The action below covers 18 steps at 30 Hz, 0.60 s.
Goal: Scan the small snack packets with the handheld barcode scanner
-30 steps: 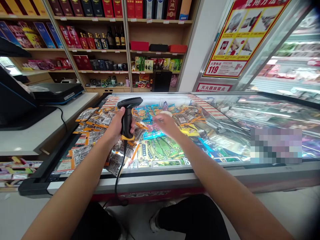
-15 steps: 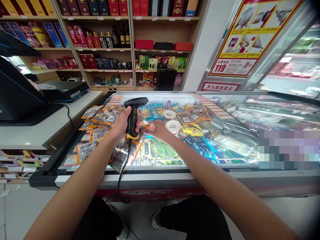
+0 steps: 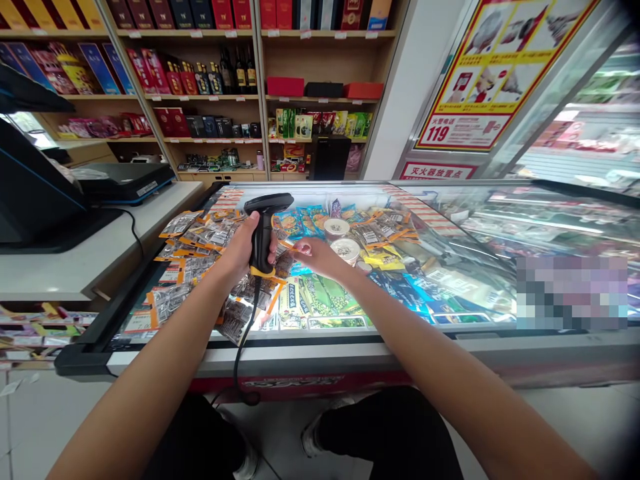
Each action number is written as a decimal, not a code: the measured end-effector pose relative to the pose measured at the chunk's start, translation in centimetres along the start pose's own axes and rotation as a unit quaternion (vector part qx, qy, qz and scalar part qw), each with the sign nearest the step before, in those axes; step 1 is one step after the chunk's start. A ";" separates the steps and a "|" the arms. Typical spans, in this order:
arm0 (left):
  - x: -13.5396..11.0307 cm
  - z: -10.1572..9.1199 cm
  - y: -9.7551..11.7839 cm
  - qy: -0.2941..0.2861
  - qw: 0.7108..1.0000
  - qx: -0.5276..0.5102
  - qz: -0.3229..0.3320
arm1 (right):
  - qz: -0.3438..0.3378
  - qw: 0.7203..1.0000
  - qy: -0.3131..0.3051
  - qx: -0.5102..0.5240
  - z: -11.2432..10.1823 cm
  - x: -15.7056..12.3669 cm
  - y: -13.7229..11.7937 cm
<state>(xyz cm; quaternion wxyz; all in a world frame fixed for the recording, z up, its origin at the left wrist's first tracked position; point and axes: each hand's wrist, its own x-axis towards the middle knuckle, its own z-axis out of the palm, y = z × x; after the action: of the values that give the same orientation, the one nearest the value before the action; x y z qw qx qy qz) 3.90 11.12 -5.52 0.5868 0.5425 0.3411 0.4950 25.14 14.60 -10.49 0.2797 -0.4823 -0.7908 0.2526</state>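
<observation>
Over freezer lid (image 3: 350, 343), scanner (image 3: 263, 230) within left fingers (image 3: 256, 219)

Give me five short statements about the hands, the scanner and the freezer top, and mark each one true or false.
1. The left hand grips the black barcode scanner upright. True.
2. The right hand rests flat on the white counter. False: it is over the snack packets, just right of the scanner.
3. The scanner has a cord hanging down past the freezer edge. True.
4. The packets lie on the floor. False: they are spread on the freezer's glass top.
5. The scanner's collar is blue. False: it is orange.
</observation>
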 end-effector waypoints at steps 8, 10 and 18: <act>0.1 -0.1 -0.2 -0.011 1.000 -0.002 -0.002 | 0.105 0.989 0.013 0.107 -0.9 0.2 -0.4; 0.1 -0.3 -0.4 -0.027 1.000 0.002 -0.006 | 0.125 0.974 0.036 0.184 -1.6 0.2 0.0; -0.1 -0.3 -1.6 -0.098 0.992 0.081 -0.017 | 0.118 0.939 0.216 0.239 -4.8 0.6 3.2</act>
<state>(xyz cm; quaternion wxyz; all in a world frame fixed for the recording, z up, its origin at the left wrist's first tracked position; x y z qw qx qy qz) 3.90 11.28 -7.19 0.5803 0.6281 0.3300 0.3997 30.23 17.04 -9.04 0.5194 -0.5336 -0.5651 0.3552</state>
